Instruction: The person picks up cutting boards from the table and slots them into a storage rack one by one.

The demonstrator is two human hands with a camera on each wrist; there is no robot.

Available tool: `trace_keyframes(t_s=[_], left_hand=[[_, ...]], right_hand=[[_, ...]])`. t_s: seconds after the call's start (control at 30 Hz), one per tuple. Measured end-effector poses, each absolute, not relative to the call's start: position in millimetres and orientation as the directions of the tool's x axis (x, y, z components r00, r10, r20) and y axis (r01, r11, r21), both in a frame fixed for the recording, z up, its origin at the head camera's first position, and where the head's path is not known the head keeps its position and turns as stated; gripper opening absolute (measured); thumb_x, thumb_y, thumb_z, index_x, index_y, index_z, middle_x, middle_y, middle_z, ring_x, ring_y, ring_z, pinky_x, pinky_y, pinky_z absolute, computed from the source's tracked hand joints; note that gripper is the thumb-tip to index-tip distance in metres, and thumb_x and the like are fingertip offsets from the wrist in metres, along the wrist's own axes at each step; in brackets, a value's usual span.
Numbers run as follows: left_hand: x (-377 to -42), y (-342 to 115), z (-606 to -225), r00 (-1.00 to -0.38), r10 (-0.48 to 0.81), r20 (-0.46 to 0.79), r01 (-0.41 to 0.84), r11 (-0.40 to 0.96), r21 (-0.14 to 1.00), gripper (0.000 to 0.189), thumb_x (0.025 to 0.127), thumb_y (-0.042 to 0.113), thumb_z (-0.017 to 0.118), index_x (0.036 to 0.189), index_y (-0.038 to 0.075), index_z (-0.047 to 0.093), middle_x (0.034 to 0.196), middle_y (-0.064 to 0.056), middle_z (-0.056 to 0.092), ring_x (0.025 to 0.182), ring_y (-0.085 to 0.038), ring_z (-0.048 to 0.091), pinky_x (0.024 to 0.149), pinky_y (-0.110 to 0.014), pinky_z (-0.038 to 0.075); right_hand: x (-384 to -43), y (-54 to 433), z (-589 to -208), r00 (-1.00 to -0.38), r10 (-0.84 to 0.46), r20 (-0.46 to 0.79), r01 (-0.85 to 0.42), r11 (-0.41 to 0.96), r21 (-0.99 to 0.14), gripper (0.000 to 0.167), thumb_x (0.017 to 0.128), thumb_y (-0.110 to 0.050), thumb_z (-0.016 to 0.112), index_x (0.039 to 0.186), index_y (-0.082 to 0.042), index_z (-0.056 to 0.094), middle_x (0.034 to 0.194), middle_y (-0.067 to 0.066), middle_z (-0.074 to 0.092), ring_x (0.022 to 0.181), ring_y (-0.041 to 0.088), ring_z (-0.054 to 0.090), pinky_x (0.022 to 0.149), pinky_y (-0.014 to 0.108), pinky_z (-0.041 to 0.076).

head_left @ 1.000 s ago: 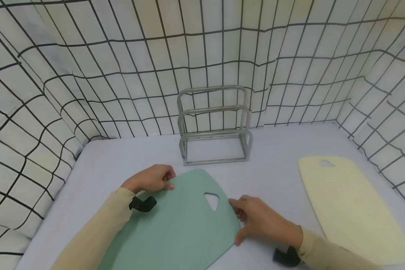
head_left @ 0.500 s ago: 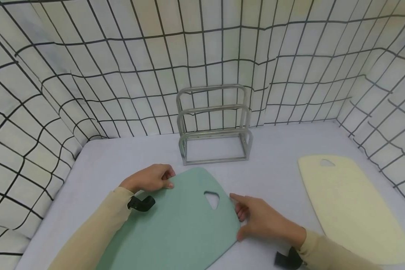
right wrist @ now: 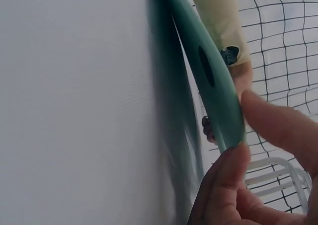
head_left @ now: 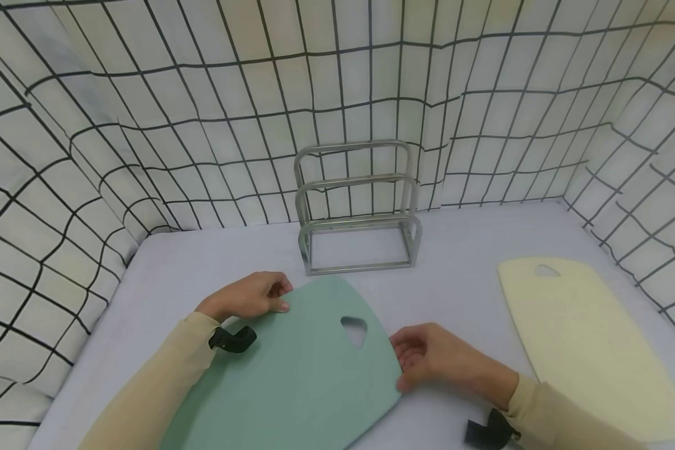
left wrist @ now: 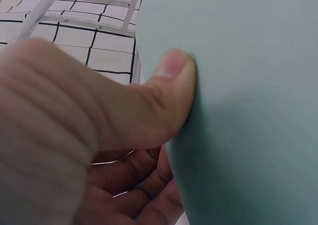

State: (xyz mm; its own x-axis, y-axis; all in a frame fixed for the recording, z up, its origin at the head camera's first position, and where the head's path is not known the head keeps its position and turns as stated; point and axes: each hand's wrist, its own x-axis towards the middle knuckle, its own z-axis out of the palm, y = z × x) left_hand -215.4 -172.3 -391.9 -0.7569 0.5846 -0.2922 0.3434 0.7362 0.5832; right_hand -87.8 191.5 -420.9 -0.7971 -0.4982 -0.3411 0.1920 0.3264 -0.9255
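Observation:
A green cutting board [head_left: 298,362] with a handle hole lies in front of me, its near part cut off by the head view's lower edge. On its left edge my left hand [head_left: 251,297] pinches it; the left wrist view has the thumb on the upper face and curled fingers beneath. My right hand [head_left: 447,359] grips the right edge near the hole, thumb on one face and fingers on the other in the right wrist view. That view shows a gap and a shadow between this end of the board [right wrist: 218,96] and the white surface.
Behind the board stands a metal rack [head_left: 360,269] with several upright loops. To the right, a pale yellow cutting board [head_left: 590,350] lies flat on the white tabletop [head_left: 455,237]. Dark wire grid [head_left: 371,112] encloses the back and both sides.
My right hand has shifted from touching the board's edge with spread thumb and forefinger to gripping it. The board's right end has risen slightly. The left hand keeps its hold.

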Motion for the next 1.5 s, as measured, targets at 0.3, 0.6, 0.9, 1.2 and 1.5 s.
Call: trace_keyframes(t_s=[0.3, 0.6, 0.9, 1.2, 1.5], left_hand=[[-213.9, -174.8, -387.4, -0.776, 0.568, -0.273, 0.330, 0.736, 0.591, 0.023, 0.097, 0.016, 0.070, 0.115, 0.003, 0.065, 0.097, -0.006, 0.066, 0.086, -0.017, 0.055, 0.080, -0.032, 0.049], [-213.4, -176.9, -384.9, -0.786, 0.559, -0.265, 0.324, 0.736, 0.594, 0.025, 0.097, 0.016, 0.070, 0.116, 0.001, 0.065, 0.100, -0.008, 0.067, 0.089, -0.017, 0.057, 0.083, -0.032, 0.050], [-211.9, -177.8, -380.8, -0.786, 0.562, -0.258, 0.328, 0.733, 0.596, 0.025, 0.098, 0.017, 0.070, 0.116, 0.001, 0.065, 0.101, -0.009, 0.068, 0.090, -0.017, 0.059, 0.082, -0.032, 0.051], [-210.1, -178.7, -373.1, -0.786, 0.564, -0.254, 0.338, 0.736, 0.587, 0.028, 0.096, 0.017, 0.072, 0.116, -0.001, 0.065, 0.100, -0.009, 0.068, 0.087, -0.017, 0.058, 0.082, -0.034, 0.051], [-209.4, -180.2, -365.9, -0.814, 0.523, -0.253, 0.322, 0.769, 0.552, 0.026, 0.097, 0.018, 0.071, 0.117, 0.002, 0.066, 0.104, -0.009, 0.070, 0.091, -0.018, 0.061, 0.084, -0.035, 0.053]], right_hand=[[-81.9, 189.0, -423.8, -0.711, -0.632, -0.308, 0.284, 0.142, -0.948, 0.073, 0.073, -0.001, 0.088, 0.134, -0.002, 0.049, 0.123, 0.012, 0.070, 0.104, 0.023, 0.072, 0.089, 0.027, 0.059], [-74.6, 187.0, -429.5, -0.687, -0.647, -0.331, 0.361, 0.091, -0.928, 0.083, 0.080, -0.004, 0.084, 0.148, -0.013, 0.036, 0.134, 0.018, 0.070, 0.114, 0.024, 0.073, 0.093, 0.029, 0.057], [-71.3, 182.4, -429.6, -0.676, -0.679, -0.286, 0.398, -0.010, -0.917, 0.089, 0.080, 0.004, 0.081, 0.150, -0.010, 0.028, 0.130, 0.019, 0.071, 0.111, 0.022, 0.075, 0.090, 0.029, 0.059], [-68.6, 181.1, -425.7, -0.684, -0.680, -0.265, 0.389, -0.032, -0.921, 0.091, 0.083, 0.002, 0.079, 0.155, -0.010, 0.025, 0.130, 0.020, 0.072, 0.113, 0.022, 0.074, 0.092, 0.027, 0.058], [-68.4, 186.5, -415.8, -0.716, -0.650, -0.255, 0.309, 0.032, -0.950, 0.092, 0.088, -0.005, 0.077, 0.161, -0.017, 0.023, 0.131, 0.018, 0.072, 0.115, 0.020, 0.073, 0.093, 0.026, 0.057]])
